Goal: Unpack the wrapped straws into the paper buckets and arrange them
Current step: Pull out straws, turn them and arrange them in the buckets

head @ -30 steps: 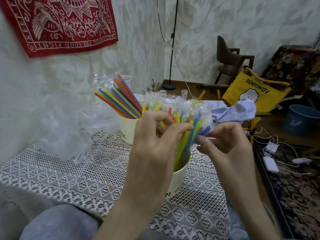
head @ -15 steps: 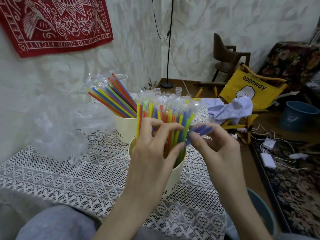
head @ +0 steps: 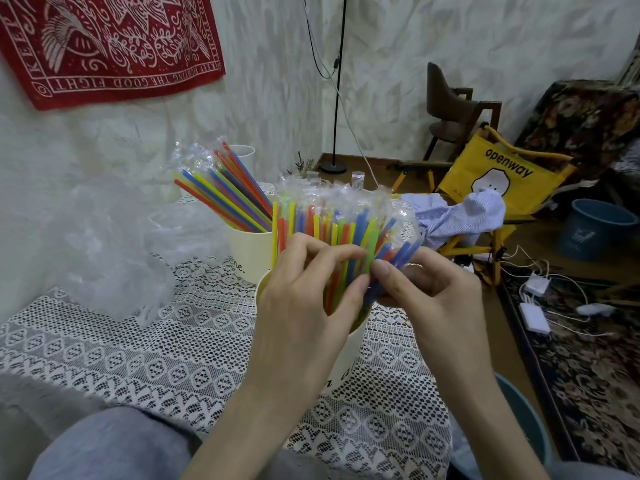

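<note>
Two cream paper buckets stand on the lace-covered table. The near bucket [head: 349, 355] holds many colourful wrapped straws [head: 322, 220] standing upright, their clear wrapper tips bunched on top. My left hand [head: 304, 303] curls its fingers around the front of this bundle. My right hand [head: 426, 292] pinches a few blue wrapped straws [head: 398, 254] at the bundle's right side, leaning them outward. The far bucket [head: 247, 254] holds more wrapped straws [head: 225, 188] leaning to the left.
A heap of clear plastic wrapping [head: 114, 251] lies on the table's left against the wall. A white cup [head: 242, 155] stands behind the far bucket. Right of the table are a yellow folding chair [head: 498, 174], a striped cloth [head: 460, 216], blue buckets [head: 595, 230] and floor cables.
My hands have drawn closer together on the near bundle. The straws stand more upright and more spread than a second ago. The right hand keeps pinching the blue straws.
</note>
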